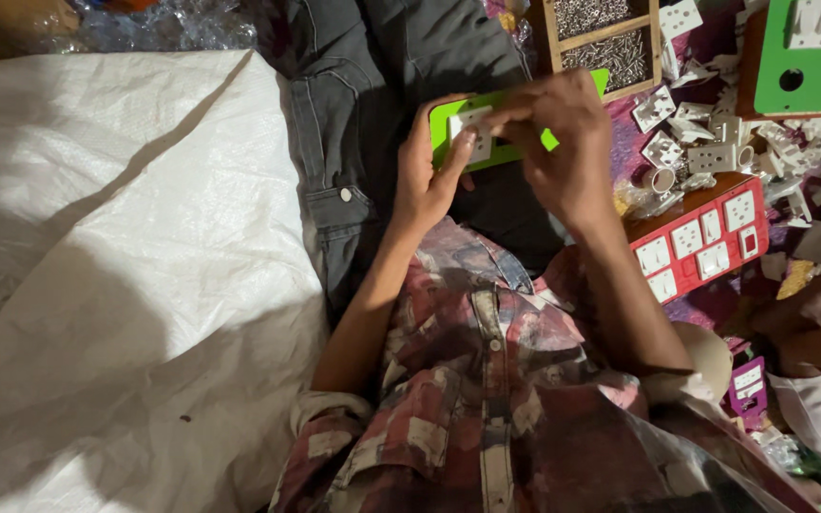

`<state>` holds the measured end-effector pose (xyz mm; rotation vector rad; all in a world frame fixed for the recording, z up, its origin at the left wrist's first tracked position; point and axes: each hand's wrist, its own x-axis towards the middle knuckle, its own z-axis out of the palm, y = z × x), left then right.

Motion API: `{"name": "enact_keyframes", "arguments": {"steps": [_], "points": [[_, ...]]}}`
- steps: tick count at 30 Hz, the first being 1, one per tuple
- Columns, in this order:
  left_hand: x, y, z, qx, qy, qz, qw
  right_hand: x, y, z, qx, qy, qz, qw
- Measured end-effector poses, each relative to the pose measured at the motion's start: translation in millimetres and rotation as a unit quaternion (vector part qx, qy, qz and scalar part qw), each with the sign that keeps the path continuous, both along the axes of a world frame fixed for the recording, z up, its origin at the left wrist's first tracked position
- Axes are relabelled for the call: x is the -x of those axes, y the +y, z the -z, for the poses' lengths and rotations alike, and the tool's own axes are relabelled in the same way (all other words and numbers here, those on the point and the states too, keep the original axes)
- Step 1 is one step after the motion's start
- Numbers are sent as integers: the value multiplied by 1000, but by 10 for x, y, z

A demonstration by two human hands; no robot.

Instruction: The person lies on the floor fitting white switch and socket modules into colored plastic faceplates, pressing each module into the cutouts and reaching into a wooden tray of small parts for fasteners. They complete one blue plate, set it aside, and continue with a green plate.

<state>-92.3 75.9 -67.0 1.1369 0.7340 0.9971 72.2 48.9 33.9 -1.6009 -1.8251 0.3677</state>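
I hold a bright green switch plate [508, 152] over my lap. My left hand [427, 171] grips its left end, thumb lying across the face. A small white switch module [475, 131] sits in the plate, and my right hand [563, 142] covers the plate's middle with its fingertips pinching that module. The plate's right end pokes out past my right hand.
A red switch board with white sockets [700, 242] lies at my right. Loose white switch parts [715, 142] litter the floor beyond it. A wooden tray of screws [605, 38] and another green plate [805, 57] sit at the top. A white sack [116, 266] spreads on the left.
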Motion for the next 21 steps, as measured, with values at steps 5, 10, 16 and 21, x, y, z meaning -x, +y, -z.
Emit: {"name": "enact_keyframes", "arguments": {"steps": [5, 10, 16, 21], "points": [[17, 9, 29, -92, 19, -21, 995, 111, 55, -26, -3, -27, 27, 999], [54, -10, -17, -9, 18, 5, 1000, 74, 79, -59, 9, -43, 7, 999], [65, -70, 140, -52, 76, -13, 996, 12, 192, -61, -1, 34, -55, 998], [70, -28, 431, -67, 18, -25, 997, 57, 153, 93, -60, -24, -36, 997]]}}
